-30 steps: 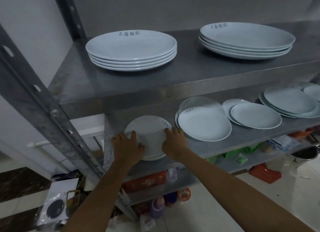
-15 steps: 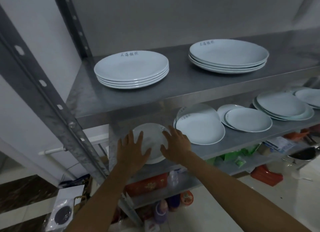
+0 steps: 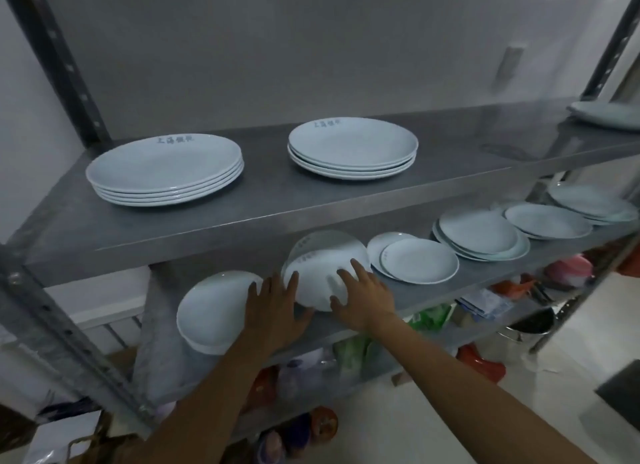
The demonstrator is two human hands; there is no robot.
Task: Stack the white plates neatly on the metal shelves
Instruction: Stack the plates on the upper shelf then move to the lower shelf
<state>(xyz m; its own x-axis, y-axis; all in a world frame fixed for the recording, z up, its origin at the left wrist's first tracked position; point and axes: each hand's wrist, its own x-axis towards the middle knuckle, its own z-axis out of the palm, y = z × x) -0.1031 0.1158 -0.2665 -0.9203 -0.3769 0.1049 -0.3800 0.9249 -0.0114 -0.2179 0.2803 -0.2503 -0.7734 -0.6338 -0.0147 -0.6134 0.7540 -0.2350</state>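
Note:
On the middle metal shelf [image 3: 433,295], a small stack of white plates [image 3: 214,311] sits at the left end. Beside it lies another white plate stack [image 3: 317,276], its top plate blurred. My left hand [image 3: 273,311] rests with spread fingers between the two stacks, touching the left edge of the second one. My right hand [image 3: 363,297] lies with fingers apart on that stack's right front edge. Neither hand has closed around a plate. The top shelf [image 3: 263,193] carries two neat stacks of larger plates, one at the left [image 3: 164,167] and one in the middle [image 3: 353,146].
More loose white plates [image 3: 419,259] and overlapping piles [image 3: 481,233] run rightward along the middle shelf. One plate [image 3: 606,115] sits at the top shelf's far right. The metal upright [image 3: 52,318] stands at the left. Bottles, bags and red items crowd the lower shelf and floor.
Both hands have left the leftmost plate stack and moved right to the neighbouring stack. The view has shifted right and down, showing more of the shelves.

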